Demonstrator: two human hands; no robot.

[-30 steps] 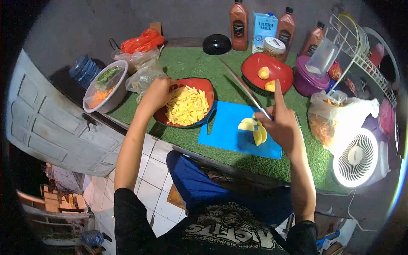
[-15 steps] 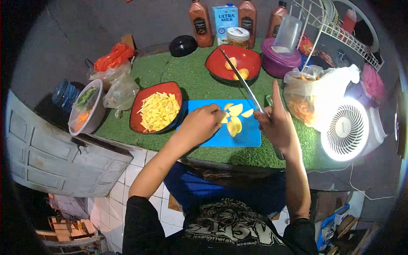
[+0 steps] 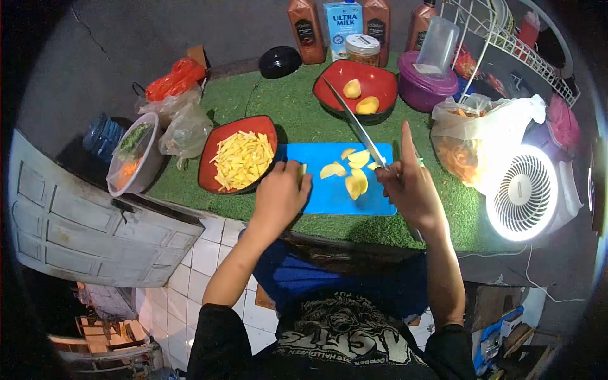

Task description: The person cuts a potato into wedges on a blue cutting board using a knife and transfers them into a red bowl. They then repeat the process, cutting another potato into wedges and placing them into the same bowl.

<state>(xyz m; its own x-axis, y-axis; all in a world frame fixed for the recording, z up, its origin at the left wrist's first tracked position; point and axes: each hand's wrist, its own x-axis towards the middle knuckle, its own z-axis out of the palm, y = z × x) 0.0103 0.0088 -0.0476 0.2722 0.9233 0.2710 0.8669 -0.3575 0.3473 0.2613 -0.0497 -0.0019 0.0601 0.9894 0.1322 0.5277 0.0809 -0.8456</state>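
My right hand (image 3: 415, 193) grips a long kitchen knife (image 3: 359, 126), index finger raised and blade pointing up and left across the board's far edge. Near the left edge of the blue cutting board (image 3: 320, 201), my left hand (image 3: 282, 196) is closed with fingers curled; a pale yellow potato piece (image 3: 303, 169) shows between thumb and fingers. Several cut potato slices (image 3: 356, 185) lie on the board between the hands. Just left of the board, a red bowl (image 3: 208, 166) holds a heap of potato sticks (image 3: 240, 161).
Another red bowl (image 3: 324, 95) behind the board holds two peeled potato pieces (image 3: 367, 106). To the right are a plastic bag of peelings (image 3: 453, 149), a lit fan (image 3: 522, 193) and a purple tub (image 3: 421, 82). A white basin (image 3: 147, 166) stands at far left.
My left hand has moved left from the slices to the board's left edge, beside the bowl of sticks. The knife stays in my right hand, about where it was.
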